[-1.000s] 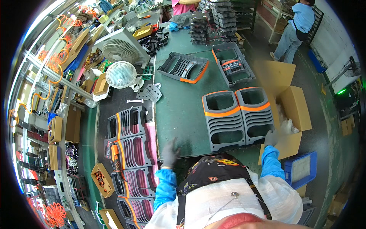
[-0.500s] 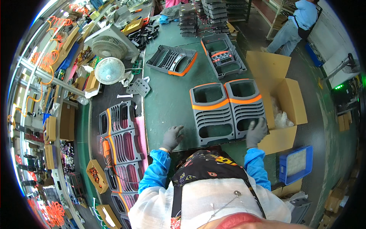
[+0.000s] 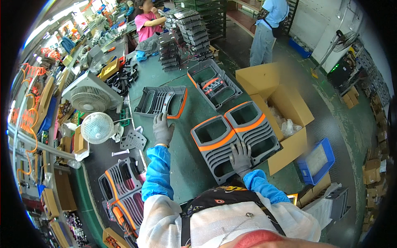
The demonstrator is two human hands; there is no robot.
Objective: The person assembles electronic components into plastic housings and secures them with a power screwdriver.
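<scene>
My left hand (image 3: pixel 163 129), in a grey glove, reaches forward with its fingers stretched out. Its fingertips are at the near edge of a grey plastic housing with an orange rim (image 3: pixel 180 103); whether they touch it I cannot tell. My right hand (image 3: pixel 241 159), gloved too, lies with spread fingers over the slats between two grey-and-orange panels, one on the left (image 3: pixel 209 147) and one on the right (image 3: pixel 257 130). Farther back lies another grey housing (image 3: pixel 197 77) with a row of round knobs in it. Neither hand grips anything.
An open cardboard carton (image 3: pixel 304 110) with clear bags stands right of the green table (image 3: pixel 165 182). Beyond it is a blue crate (image 3: pixel 332 157). At left are a white fan (image 3: pixel 97 127), a box fan (image 3: pixel 89 97) and slatted panels (image 3: pixel 124 182). Stacked dark parts (image 3: pixel 192 35) and two people stand at the back.
My left hand has moved forward from the near table edge to the orange-rimmed housing. My right hand has come left from the right panel's edge onto the slats. The whole view has turned.
</scene>
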